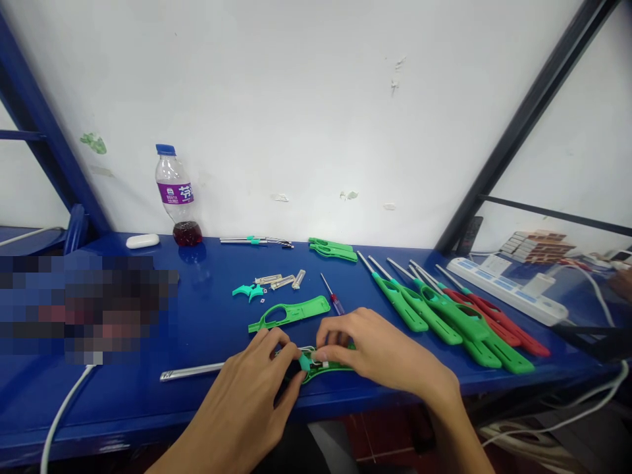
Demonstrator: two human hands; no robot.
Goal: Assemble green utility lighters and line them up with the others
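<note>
A green lighter half-shell lies near the table's front edge, its metal tube pointing left. Thumb and fingers of my left hand pinch a teal trigger piece over the shell. My right hand has its fingers pressed together at the shell's inner parts, beside a small white piece; what they grip is too small to make out. Behind my hands are another green half-shell, a screwdriver, loose teal triggers and several clear small tanks.
Several green and red lighters lie on the right beside a white power strip. A bottle, a white case, metal tubes and green shells line the back. A white cable hangs at left.
</note>
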